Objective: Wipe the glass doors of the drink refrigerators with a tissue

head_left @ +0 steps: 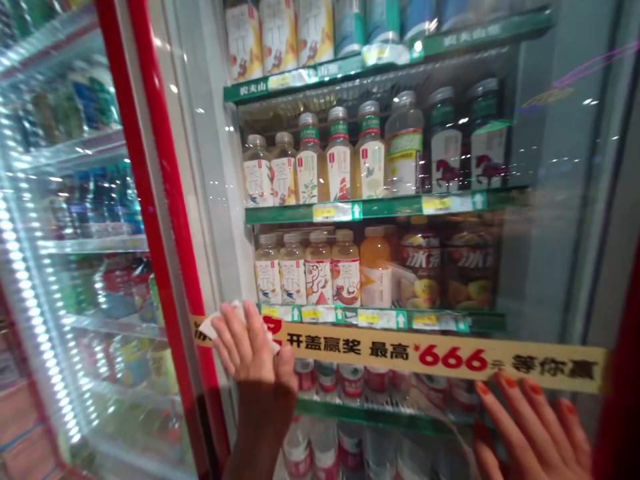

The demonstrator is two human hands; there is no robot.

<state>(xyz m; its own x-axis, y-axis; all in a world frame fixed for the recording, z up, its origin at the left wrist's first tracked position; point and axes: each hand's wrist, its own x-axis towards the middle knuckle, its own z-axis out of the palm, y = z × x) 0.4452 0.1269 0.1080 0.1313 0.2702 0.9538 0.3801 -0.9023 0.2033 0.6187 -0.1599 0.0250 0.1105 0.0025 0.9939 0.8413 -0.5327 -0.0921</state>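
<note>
My left hand lies against the glass door of a drinks fridge, fingers straight and close together. Under it a folded white tissue is pressed to the glass; its edges show beside the fingers. The tissue covers part of a tan strip with black and red lettering that runs across the door. At the lower right, just under the strip, my right hand has its fingers spread on or very near the glass, with nothing in it. Its nails are painted orange-red.
Bottled drinks stand on green-edged shelves behind the glass. A red door frame rises at the left, with a second lit fridge beyond it. Another red edge borders the right side.
</note>
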